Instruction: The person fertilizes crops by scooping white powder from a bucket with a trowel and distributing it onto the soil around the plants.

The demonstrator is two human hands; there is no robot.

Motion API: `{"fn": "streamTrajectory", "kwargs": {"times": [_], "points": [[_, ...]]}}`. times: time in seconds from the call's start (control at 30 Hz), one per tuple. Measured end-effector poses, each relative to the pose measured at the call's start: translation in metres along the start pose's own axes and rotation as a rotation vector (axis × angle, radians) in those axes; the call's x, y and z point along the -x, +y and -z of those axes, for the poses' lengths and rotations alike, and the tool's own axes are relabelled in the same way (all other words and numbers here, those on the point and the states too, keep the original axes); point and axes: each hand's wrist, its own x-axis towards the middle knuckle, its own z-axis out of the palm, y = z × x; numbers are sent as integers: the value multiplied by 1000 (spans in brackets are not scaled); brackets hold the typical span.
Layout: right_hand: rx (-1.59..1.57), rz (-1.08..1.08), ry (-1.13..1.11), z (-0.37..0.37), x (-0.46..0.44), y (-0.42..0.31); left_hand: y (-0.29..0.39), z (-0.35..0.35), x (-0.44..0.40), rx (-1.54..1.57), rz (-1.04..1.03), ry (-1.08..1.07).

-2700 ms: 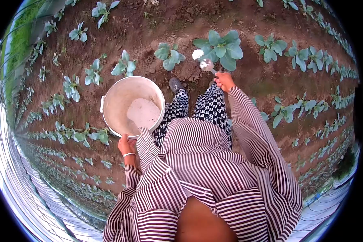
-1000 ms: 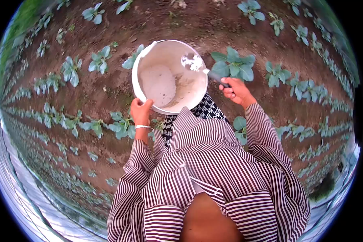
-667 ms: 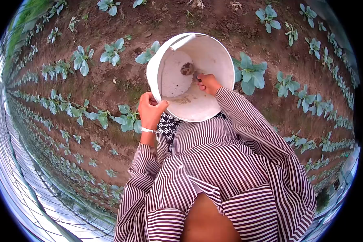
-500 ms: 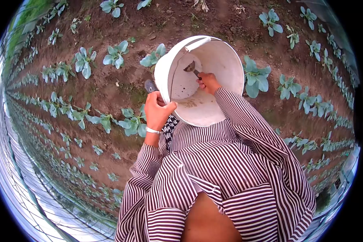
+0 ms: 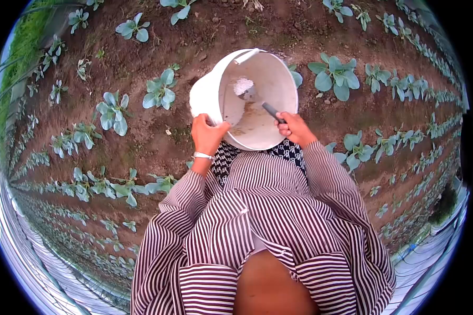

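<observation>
A white bucket (image 5: 205,94) is tilted in front of me with its mouth facing my body. My left hand (image 5: 208,135) is closed on the left side of its rim, thumb toward the inside. My right hand (image 5: 295,128) grips the dark grey handle of a small hand trowel (image 5: 269,110). The trowel's blade reaches into the bucket and bears a heap of whitish material (image 5: 242,86). Brownish residue marks the inner wall. Along the upper rim lies the bucket's wire handle with its white grip (image 5: 247,56).
Rows of young leafy plants grow in brown soil; one large plant (image 5: 335,77) stands right of the bucket, others (image 5: 160,90) to its left. Patterned dark cloth (image 5: 226,157) shows below the bucket. Green growth (image 5: 29,52) and a pale framed covering (image 5: 42,262) lie at the edges.
The trowel has drawn back toward the bucket's mouth, now with whitish material on its blade. The bucket sits slightly further left in view. A dark grey handle-like thing by my left hand is no longer visible.
</observation>
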Motion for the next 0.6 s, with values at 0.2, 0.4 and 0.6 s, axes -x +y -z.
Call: {"fn": "streamTrajectory", "kwargs": {"times": [0.2, 0.4, 0.6], "points": [[-40, -13, -203, -20, 12, 39, -80, 23, -14, -24, 151, 82], [-121, 18, -163, -13, 24, 42, -143, 58, 3, 447, 451, 96], [-79, 82, 67, 27, -10, 34, -163, 83, 27, 636, 566, 189]]}}
